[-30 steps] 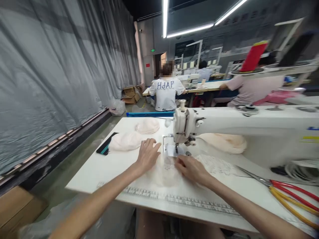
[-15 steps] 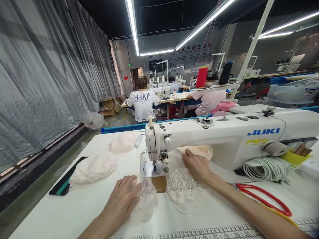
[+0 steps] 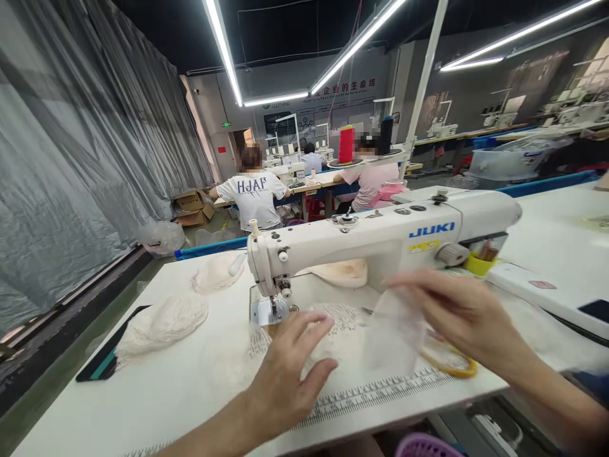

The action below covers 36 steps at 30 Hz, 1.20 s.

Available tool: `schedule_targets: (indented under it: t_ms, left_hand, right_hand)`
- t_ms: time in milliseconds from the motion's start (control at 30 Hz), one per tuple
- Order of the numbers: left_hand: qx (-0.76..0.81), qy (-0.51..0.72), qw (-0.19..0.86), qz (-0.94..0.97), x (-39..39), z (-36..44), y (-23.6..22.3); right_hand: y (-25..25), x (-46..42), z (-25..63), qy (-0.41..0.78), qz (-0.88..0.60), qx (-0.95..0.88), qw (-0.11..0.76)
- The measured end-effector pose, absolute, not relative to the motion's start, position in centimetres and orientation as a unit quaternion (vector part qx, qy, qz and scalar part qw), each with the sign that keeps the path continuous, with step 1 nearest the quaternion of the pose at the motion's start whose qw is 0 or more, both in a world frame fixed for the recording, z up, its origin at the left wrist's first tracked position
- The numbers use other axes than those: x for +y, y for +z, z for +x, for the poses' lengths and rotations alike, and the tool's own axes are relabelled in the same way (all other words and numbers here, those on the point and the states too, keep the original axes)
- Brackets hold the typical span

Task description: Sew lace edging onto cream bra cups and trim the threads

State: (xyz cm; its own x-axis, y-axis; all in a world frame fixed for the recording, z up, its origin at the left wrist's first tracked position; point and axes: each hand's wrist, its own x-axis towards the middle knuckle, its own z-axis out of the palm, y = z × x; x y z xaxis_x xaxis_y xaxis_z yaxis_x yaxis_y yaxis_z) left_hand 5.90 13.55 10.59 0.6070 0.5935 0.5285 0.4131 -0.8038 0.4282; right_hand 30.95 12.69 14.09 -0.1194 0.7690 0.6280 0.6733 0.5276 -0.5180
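Note:
My right hand (image 3: 464, 314) pinches the top of a thin, see-through white fabric piece (image 3: 392, 336), which hangs down over the table to the right of the needle. My left hand (image 3: 297, 365) is in front of the sewing machine (image 3: 333, 251), fingers apart and nothing held. Beside and partly behind it lie a lace piece (image 3: 259, 343) on the left and another lace piece (image 3: 340, 317) on the right. Under the machine's arm rests a cream fabric bundle (image 3: 345, 273). My left hand covers part of the area in front of the needle plate (image 3: 269, 312).
Two piles of cream lace (image 3: 164, 320) and fabric (image 3: 214, 273) lie at left. A ruler tape (image 3: 371, 397) runs along the front edge. Yellow-handled scissors (image 3: 451, 365) lie at right, partly hidden. Two co-workers (image 3: 257, 197) sit beyond, with another farther back.
My right hand has moved right and toward me, and now holds up the thin white fabric. My left hand has shifted right, off the left lace piece. The view has turned right.

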Motion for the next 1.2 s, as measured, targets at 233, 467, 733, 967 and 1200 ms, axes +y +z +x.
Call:
schedule_targets:
  t_ms: [233,467,733,967,1200]
  left_hand:
    - [0.332,0.285,0.520,0.733,11.6,9.6,13.7]
    - [0.417,0.255,0.572,0.659,9.1,6.2,10.7]
    - [0.463,0.390,0.336,0.721,5.5,3.5,9.3]
    - [0.373,0.292,0.474,0.742,0.7,3.8,7.7]
    - [0.343,0.329,0.678,0.561,2.0,3.6,5.2]
  right_hand:
    - [13.4,10.6,26.8,0.161,-0.438,-0.838,0.284]
    - [9.9,8.4,26.4,0.322,-0.410,-0.826,0.215]
    - [8.7,6.7,25.2,0.241,-0.466,-0.817,0.238]
    - [8.6,4.4,21.9,0.171,-0.434,-0.862,0.199]
    - [7.4,2.1,21.2,0.259,-0.333,-0.898,0.124]
